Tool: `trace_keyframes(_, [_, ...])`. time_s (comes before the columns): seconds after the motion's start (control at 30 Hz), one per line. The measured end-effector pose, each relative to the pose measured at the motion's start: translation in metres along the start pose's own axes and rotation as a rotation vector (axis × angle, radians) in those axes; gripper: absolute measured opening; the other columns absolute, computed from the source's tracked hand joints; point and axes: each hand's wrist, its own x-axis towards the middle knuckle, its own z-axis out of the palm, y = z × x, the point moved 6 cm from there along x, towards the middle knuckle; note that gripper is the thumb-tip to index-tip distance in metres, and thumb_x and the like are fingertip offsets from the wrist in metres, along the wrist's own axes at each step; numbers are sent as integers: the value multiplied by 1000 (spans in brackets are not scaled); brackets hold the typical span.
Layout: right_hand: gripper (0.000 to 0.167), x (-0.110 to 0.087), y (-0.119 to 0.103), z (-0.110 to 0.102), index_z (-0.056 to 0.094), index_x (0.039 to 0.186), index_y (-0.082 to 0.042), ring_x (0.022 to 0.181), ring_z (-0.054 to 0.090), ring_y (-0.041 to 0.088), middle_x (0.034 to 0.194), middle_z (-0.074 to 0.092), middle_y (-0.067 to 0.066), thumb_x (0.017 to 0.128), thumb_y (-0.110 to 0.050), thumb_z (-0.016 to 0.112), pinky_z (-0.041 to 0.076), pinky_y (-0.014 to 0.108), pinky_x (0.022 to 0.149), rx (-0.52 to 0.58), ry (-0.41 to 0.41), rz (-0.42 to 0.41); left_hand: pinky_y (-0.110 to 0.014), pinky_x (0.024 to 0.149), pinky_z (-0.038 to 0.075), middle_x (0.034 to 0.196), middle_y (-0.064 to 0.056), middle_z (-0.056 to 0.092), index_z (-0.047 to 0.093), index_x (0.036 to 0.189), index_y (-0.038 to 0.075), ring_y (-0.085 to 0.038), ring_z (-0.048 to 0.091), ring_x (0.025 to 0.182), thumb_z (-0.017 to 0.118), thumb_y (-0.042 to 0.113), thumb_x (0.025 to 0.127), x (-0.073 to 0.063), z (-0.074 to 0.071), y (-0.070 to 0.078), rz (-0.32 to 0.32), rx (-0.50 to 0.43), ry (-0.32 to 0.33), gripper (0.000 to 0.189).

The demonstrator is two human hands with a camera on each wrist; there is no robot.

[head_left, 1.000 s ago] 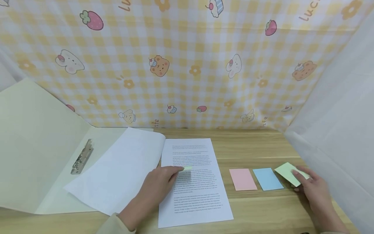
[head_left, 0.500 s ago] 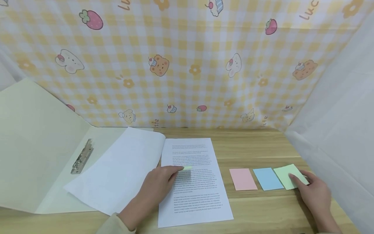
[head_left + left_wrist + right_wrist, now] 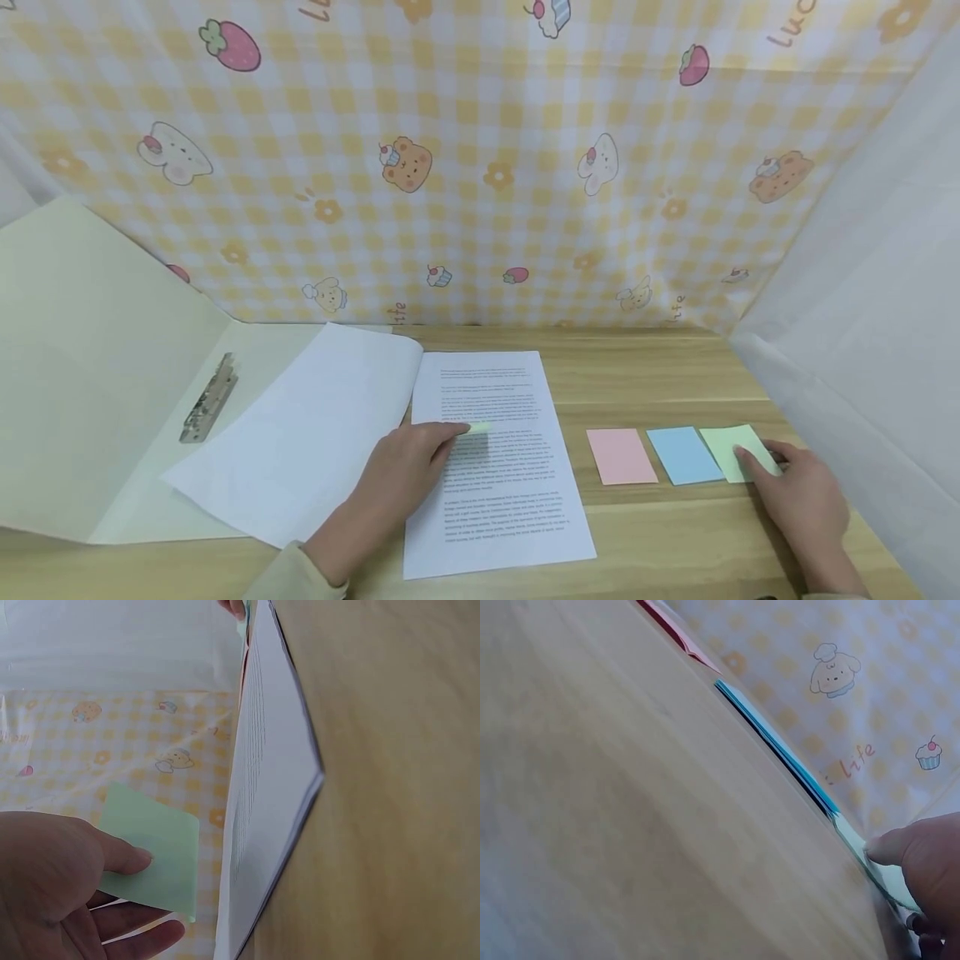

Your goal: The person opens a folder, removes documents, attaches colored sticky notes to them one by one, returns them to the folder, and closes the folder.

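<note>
Shows wood tabletop [image 3: 637, 383] between the right edge of the printed page [image 3: 506, 492] and the pink sticky pad [image 3: 622, 457], then a narrow gap before the blue sticky pad [image 3: 685, 456]. With hands well apart, pinches a green sticky note [image 3: 169, 855] in the left hand [image 3: 397, 467], just above the page; in the right hand [image 3: 806, 500], grips the right edge of the green sticky pad [image 3: 731, 446], just beside the blue.

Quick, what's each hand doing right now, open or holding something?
Left hand: holding a pale green, rectangular paper note.
Right hand: holding a pale green, rectangular paper pad by one side.
</note>
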Motion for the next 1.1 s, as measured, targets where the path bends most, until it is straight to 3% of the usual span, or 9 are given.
trace_keyframes(0.13, [73,-2,-3,0,60,131,4,110,55,57,129,54,38,94,-59,59,49,56,62,-23,-33,78,-30,69,60,110,1,79,79,111,17,-19,77,98,75,10,90,0,0,0,3,-1,0,23])
trace_keyframes(0.23, [70,-6,-17,-10,58,135,0,112,53,56,133,50,37,96,-58,58,47,62,65,4,46,106,-30,69,60,110,1,79,79,112,17,-20,77,99,74,11,91,1,1,-1,1,-8,-1,22])
trace_keyframes(0.37, [38,-26,-70,-22,71,117,-6,84,67,24,110,70,21,95,-37,67,48,35,59,159,263,-84,-31,70,60,111,1,79,79,112,17,-20,76,100,74,10,91,1,1,-1,9,-14,14,23])
trace_keyframes(0.43, [21,-43,-107,-16,75,103,-8,67,61,5,88,74,9,95,-27,70,44,20,55,254,252,-223,-30,70,60,110,2,79,79,112,18,-19,76,100,74,10,90,1,0,0,20,-18,30,23])
trace_keyframes(0.57, [17,-72,-174,16,75,93,-11,57,56,-2,69,69,0,98,-26,67,46,17,51,510,-107,-302,-30,75,61,111,3,79,78,112,18,-17,76,102,74,8,90,1,-2,1,57,-29,68,24])
trace_keyframes(0.7, [33,-91,-221,50,72,103,-4,56,60,12,73,69,7,100,-35,62,52,28,47,738,-535,-202,-33,82,62,111,4,79,78,112,19,-17,75,104,74,8,90,1,-3,3,80,-32,84,25])
trace_keyframes(0.8, [49,-99,-249,71,67,117,2,65,67,15,84,73,10,100,-44,59,59,31,53,847,-756,-153,-34,85,61,111,4,79,78,111,19,-17,75,104,75,9,89,1,-2,3,83,-24,83,24])
trace_keyframes(0.93, [63,-99,-275,94,60,128,5,74,72,13,93,75,8,100,-51,57,62,29,65,972,-910,-65,-34,86,61,111,4,79,78,112,19,-17,75,105,76,9,89,0,-1,4,91,-9,75,25])
trace_keyframes(1.1, [52,-96,-289,113,60,125,8,72,73,10,93,77,9,101,-39,60,61,25,66,1140,-934,80,-32,88,61,112,4,78,78,112,18,-16,75,106,75,9,89,0,1,6,125,-9,78,25])
